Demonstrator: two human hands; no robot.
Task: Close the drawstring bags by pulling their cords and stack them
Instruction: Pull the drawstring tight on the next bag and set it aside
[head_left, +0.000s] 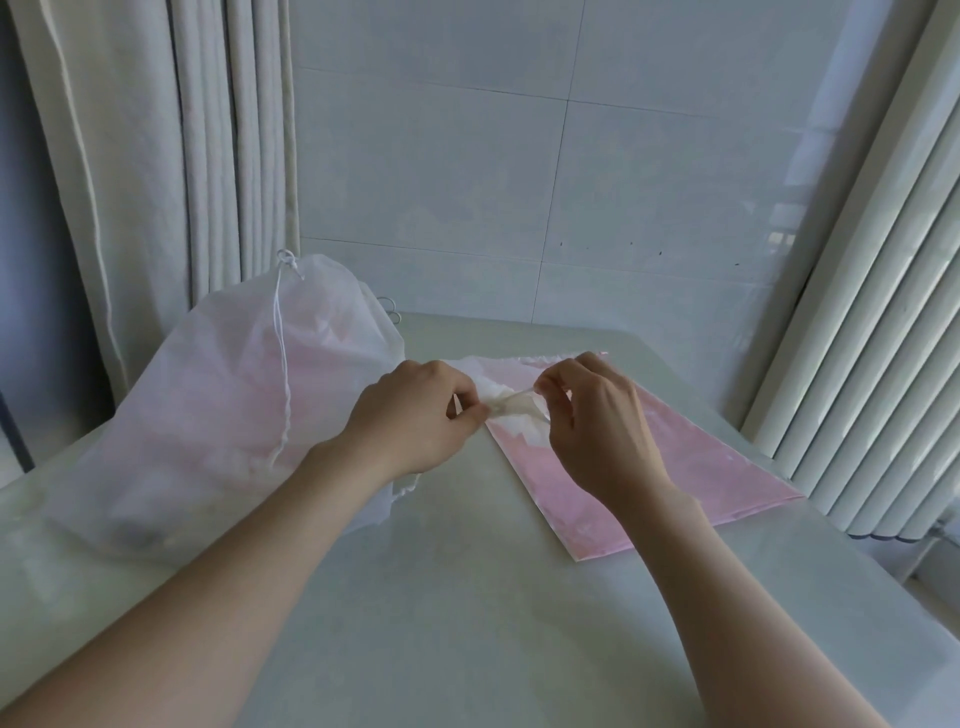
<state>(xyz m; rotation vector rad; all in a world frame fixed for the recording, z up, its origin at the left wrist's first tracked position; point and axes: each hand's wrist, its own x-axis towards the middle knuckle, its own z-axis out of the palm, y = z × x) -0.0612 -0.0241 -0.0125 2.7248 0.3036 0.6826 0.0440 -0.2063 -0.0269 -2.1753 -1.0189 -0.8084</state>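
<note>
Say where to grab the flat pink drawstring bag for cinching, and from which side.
Grip the flat pink drawstring bag at its gathered white mouth, where fabric bunches up off the table; the rest lies flat with no purchase. Probably come from above, one pinch on each side, as the left hand and right hand do now.

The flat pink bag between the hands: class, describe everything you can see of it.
The flat pink bag looks like thin, translucent whitish fabric with pink showing through. It lies flat on the table, angled toward the right. Its far edge is ruffled, and one end is bunched into crumpled white gathers. The left hand and the right hand both pinch that bunched part.
</note>
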